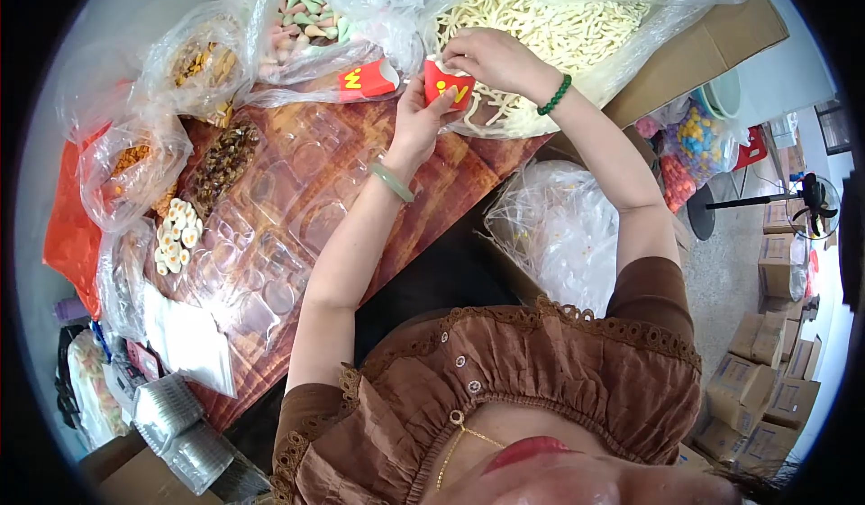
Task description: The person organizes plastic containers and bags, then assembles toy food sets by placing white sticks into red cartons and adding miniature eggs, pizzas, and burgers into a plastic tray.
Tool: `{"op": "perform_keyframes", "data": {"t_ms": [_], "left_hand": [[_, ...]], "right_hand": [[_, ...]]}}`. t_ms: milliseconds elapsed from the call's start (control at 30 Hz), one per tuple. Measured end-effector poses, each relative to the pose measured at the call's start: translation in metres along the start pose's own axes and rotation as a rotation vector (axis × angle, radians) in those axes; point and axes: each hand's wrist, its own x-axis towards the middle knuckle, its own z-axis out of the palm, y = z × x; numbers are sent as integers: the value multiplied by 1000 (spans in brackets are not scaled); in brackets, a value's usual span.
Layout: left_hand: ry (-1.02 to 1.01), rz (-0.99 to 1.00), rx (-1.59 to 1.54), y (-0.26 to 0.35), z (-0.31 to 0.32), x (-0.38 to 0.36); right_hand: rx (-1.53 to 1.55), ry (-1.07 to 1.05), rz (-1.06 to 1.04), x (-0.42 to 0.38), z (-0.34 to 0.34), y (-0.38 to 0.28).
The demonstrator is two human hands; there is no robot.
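In the head-worn camera's view, two bare hands meet at the far side of a red-brown patterned table (478, 167), by the near left edge of a large open clear bag of pale sticks (541, 18). The left hand (416, 125), below a pale green bangle (390, 182), is closed around a small red carton (461, 88) with a yellow mark, its thumb across the front. The right hand (497, 59), above a green bead bracelet (554, 95), reaches in from the right; its fingers are bent, with little space between them, and their tips are at the carton's mouth. Whether they pinch a piece cannot be told, nor how much is inside, though a little white shows at the rim. A second red carton (359, 81) lies just to the left, in front of a bag of pastel cone-shaped pieces (315, 23). Clear molded plastic (324, 172) covers much of the table nearer the person, with egg-shaped pieces (177, 235) farther left. For good work at the mouth, the left grip should probably be firm but light, since the carton looks like thin card that could buckle under the thumb. Holding the opening upward and close to the bag's edge would likely let any dropped stick land back among the others, and a gentle touch from the right fingertips should spare the rim from bending.
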Motion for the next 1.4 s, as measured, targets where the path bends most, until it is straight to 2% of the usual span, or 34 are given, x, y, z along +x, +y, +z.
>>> {"op": "perform_keyframes", "data": {"t_ms": [67, 133, 167, 233, 333, 367, 433, 467, 500, 567, 600, 700, 733, 767, 867, 967, 1100, 1167, 1233, 1367, 1400], "left_hand": [[-14, -39, -19, 4, -1, -2], [15, -116, -66, 7, -3, -4], [16, -117, -65, 8, -2, -6], [22, -85, -40, 9, 3, -11], [2, -19, 56, 3, 0, -13], [7, -18, 58, 0, -2, -13], [1, 162, 91, -4, -3, -13], [2, 159, 94, -4, -5, -15], [13, 174, 156, -2, -7, -17], [24, 191, 223, 3, -10, -22], [38, 173, 142, 11, -8, -29], [42, 168, 50, 21, -10, -39], [19, 170, 43, 23, -10, -41], [20, 170, 44, 26, -9, -45], [35, 162, -97, 41, -8, -60], [25, 173, -139, 55, -18, -73], [53, 197, -58, 63, -28, -88], [66, 225, 0, 64, -38, -94], [148, 213, 58, 69, -44, -104], [241, 263, 70, 82, -55, -120], [236, 272, 54, 84, -57, -123]], "right_hand": [[-3, 16, 51, -3, 0, -5], [71, -137, 64, -7, -9, -14], [73, -138, 65, -6, -8, -11], [59, -70, -31, -3, -8, -4], [20, 34, 21, -5, -9, -9], [24, 33, 18, -4, -8, -13], [44, -90, 107, 0, -5, -23], [61, -186, 93, 4, 0, -21], [64, -184, 94, 6, -4, -26], [385, -242, 74, 11, -16, -36], [302, -60, -31, 13, -15, -35], [212, -109, -84, 10, -16, -45], [228, -280, 109, 10, -27, -67], [230, -279, 108, 9, -26, -68], [257, 160, -76, 9, -25, -58], [200, 180, -4, 3, -27, -68], [464, 26, 171, 10, -12, -89], [415, 49, 95, 16, -5, -98], [57, 198, -280, 25, 5, -106], [62, 170, -355, 32, 22, -132], [90, 84, -345, 35, 25, -139]]}}
